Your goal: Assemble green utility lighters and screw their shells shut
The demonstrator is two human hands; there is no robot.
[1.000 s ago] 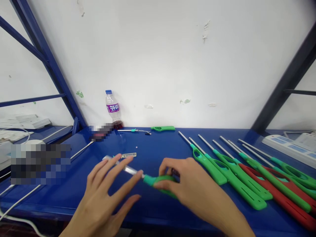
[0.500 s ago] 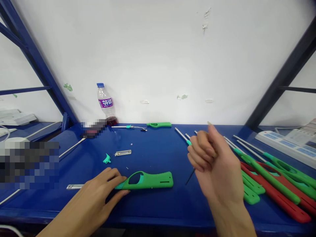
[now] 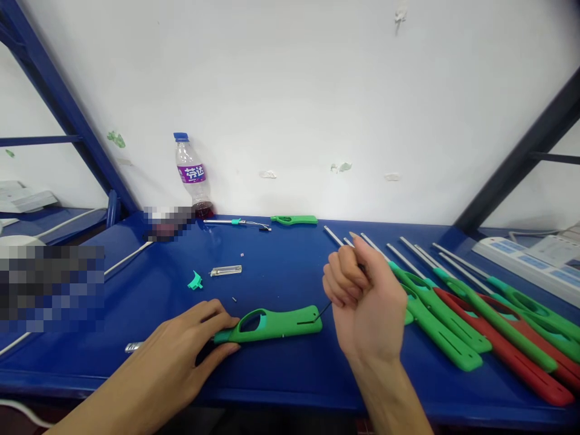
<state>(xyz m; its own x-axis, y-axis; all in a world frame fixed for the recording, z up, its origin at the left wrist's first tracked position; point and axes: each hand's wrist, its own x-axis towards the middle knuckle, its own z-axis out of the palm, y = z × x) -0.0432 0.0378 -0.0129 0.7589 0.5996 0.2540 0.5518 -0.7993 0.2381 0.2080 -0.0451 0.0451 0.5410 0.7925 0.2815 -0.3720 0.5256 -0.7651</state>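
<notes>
A green long-nosed lighter (image 3: 272,324) lies flat near the front edge of the blue bench (image 3: 281,272). My left hand (image 3: 190,341) presses down on its neck, fingers curled over it; the metal nose tip (image 3: 131,347) pokes out to the left. My right hand (image 3: 362,296) hovers just right of the lighter's butt, fingers pinched round a thin dark tool (image 3: 323,312) whose tip touches the end of the green handle.
Several green and red lighters (image 3: 457,308) lie in a row at the right. A drink bottle (image 3: 193,178) stands at the back wall, with a bare metal tube (image 3: 235,223) and green handle shell (image 3: 294,220) beside it. A small green part (image 3: 195,281) and metal clip (image 3: 225,271) lie mid-bench.
My right hand let go of the lighter, rose, then came back down left with a thin tool to the handle's end. My left hand shifted onto the lighter's neck.
</notes>
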